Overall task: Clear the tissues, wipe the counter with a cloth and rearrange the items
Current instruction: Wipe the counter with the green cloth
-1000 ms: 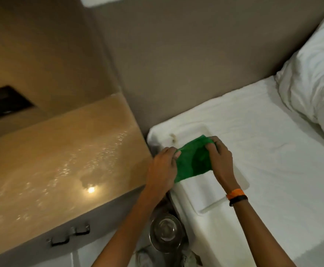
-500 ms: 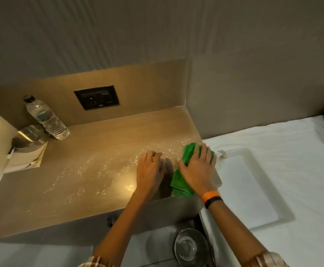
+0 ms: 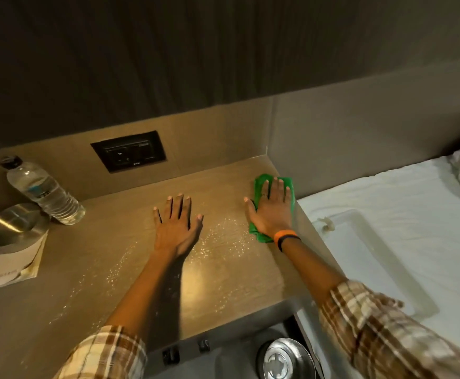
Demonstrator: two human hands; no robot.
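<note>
A folded green cloth [image 3: 261, 180] lies flat at the far right corner of the tan counter [image 3: 92, 269]. My right hand [image 3: 271, 212] presses down on the cloth, fingers spread, with an orange and black band at the wrist. My left hand [image 3: 178, 227] rests palm down on the bare counter to the left of it, fingers apart and holding nothing. Water droplets [image 3: 223, 233] glisten on the counter between and in front of my hands. A small crumpled tissue scrap [image 3: 327, 224] sits on the white tray [image 3: 381, 258] on the bed.
A clear water bottle [image 3: 44, 191] stands at the back left beside a round metal lid [image 3: 15, 224] on white papers [image 3: 10, 266]. A black socket panel [image 3: 129, 151] is in the back wall. A steel bin [image 3: 286, 358] stands below the counter's front edge. White bed [image 3: 414, 198] on the right.
The cloth went from the tray on the bed to the counter's right edge, then slid to the far right corner under my right hand. My left hand let go and lies flat.
</note>
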